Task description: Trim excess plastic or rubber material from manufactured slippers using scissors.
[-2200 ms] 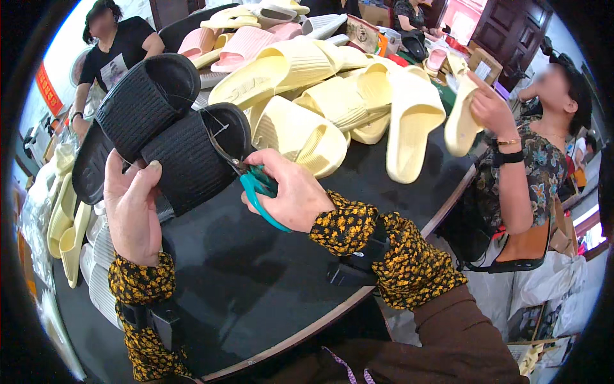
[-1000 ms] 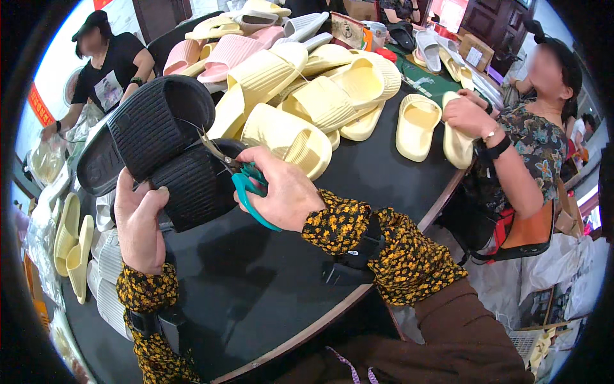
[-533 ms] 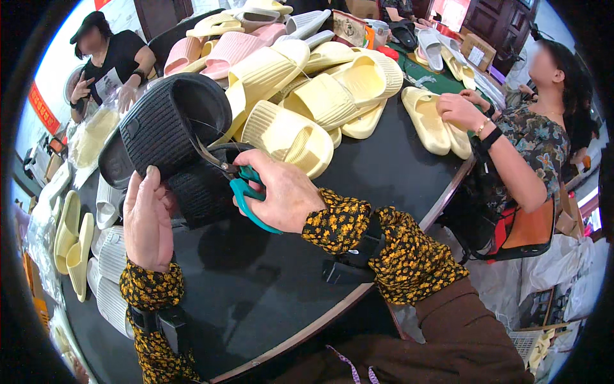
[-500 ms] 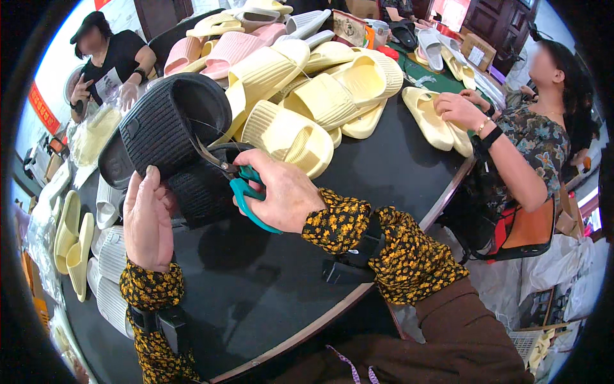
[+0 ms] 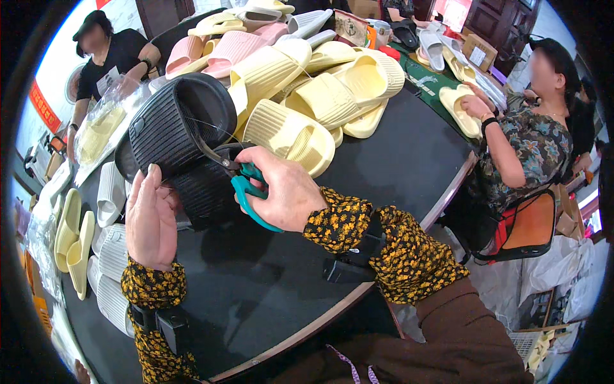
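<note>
A pair of black ribbed slide slippers is raised above the dark table, the upper slipper (image 5: 158,131) overlapping the lower slipper (image 5: 210,191). My left hand (image 5: 151,221) grips them at their near left side, thumb in front, with the other fingers partly hidden behind. In my right hand (image 5: 289,192) are scissors with teal handles (image 5: 251,206). Their dark blades reach the inner edge of the upper slipper's strap, where a thin thread shows. Whether the blades touch the thread I cannot tell.
Beyond the slippers rises a heap of cream slippers (image 5: 288,136), with pink slippers (image 5: 233,52) and grey ones behind. Olive-yellow slippers (image 5: 78,253) and grey slippers (image 5: 115,278) lie at the left. One person (image 5: 527,141) handles a cream slipper at the right; another (image 5: 118,54) holds a bagged one.
The black slippers have shifted slightly right, while my hands and the scissors barely moved. The person at the right has drawn the cream slippers back. The person at the left has lowered an arm beside the bag.
</note>
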`<state>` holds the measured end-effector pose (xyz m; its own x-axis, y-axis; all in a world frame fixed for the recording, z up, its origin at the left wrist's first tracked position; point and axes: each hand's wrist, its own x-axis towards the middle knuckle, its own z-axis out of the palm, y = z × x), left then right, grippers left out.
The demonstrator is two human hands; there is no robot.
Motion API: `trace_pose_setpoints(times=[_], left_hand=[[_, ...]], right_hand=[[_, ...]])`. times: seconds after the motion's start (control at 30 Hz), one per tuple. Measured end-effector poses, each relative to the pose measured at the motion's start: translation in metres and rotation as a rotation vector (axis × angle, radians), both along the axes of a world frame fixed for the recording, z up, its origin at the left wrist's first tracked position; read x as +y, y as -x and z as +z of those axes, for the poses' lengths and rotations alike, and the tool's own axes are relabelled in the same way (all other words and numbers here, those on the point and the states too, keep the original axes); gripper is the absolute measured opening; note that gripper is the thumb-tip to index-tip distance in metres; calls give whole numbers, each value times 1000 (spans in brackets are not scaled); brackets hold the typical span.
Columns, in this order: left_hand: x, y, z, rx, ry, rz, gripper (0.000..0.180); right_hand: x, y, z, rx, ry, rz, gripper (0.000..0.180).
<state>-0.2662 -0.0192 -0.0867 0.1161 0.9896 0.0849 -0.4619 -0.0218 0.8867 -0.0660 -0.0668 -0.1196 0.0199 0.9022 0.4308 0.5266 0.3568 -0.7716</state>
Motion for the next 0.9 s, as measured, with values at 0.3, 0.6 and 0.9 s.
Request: trace_pose_setpoints(times=[0.3, 0.6, 0.9], left_hand=[[5, 4, -6, 23, -71, -64, 13], [1, -2, -2, 32, -68, -47, 14], [-2, -2, -3, 89, -133, -72, 19]], right_hand=[[2, 1, -3, -6, -74, 0, 38], [1, -1, 1, -33, -54, -1, 34], [-3, 1, 11, 41, -9, 1, 39]])
